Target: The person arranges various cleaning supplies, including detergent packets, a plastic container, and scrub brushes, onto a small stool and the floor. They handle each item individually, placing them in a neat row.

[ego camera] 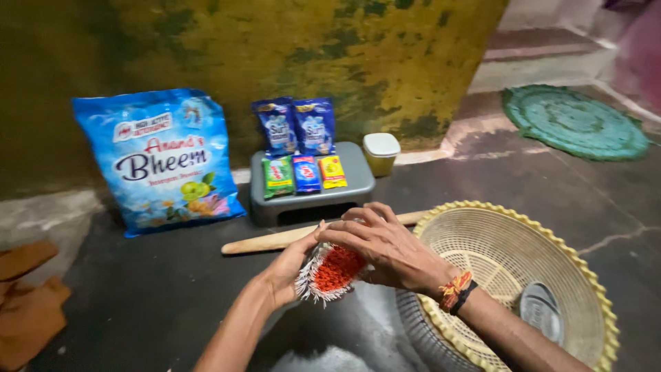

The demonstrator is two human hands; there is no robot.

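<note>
Scrub brush (335, 270) with orange and white bristles, held over the dark floor, bristles facing up, long axis running near-left to far-right. Left hand (289, 269) cups its near end; right hand (389, 249) curls its fingers over the far end, hiding it. Cream mesh basket (551, 234) lies right, partly cut off.

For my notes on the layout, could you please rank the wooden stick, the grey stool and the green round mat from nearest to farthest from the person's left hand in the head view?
From the left hand:
1. Wooden stick, lying on the floor just beyond the hand.
2. Grey stool, farther back by the wall, with small sachets on top.
3. Green round mat, far off at the upper right.
</note>
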